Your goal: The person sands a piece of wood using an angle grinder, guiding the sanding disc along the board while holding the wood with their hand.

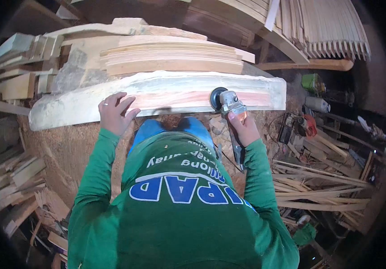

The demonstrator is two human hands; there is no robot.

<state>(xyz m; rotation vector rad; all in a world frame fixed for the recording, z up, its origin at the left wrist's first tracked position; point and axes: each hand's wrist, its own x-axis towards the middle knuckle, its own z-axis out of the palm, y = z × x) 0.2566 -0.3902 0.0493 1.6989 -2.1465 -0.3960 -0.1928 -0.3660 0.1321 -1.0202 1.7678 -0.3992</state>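
Note:
A long pale bench plank (112, 96) with a dusty top crosses in front of me. On it lies a reddish wooden board (179, 99), its grain running left to right. My left hand (116, 113) rests at the board's left end, fingers spread, a ring on one finger. My right hand (245, 127) is wrapped round an angle grinder (233, 106). The grinder's dark round disc (217, 99) is over the right part of the board and appears to touch it. Its body points back toward me, partly hidden by my hand.
Behind the plank sits a stack of thin curved wooden strips (170, 58). Wood blocks (20, 85) are piled at the left. Loose sticks (323, 188) lie on the right floor, near a green container (309, 83) and a red tool (309, 125). Slatted wooden pieces (332, 27) stand at upper right.

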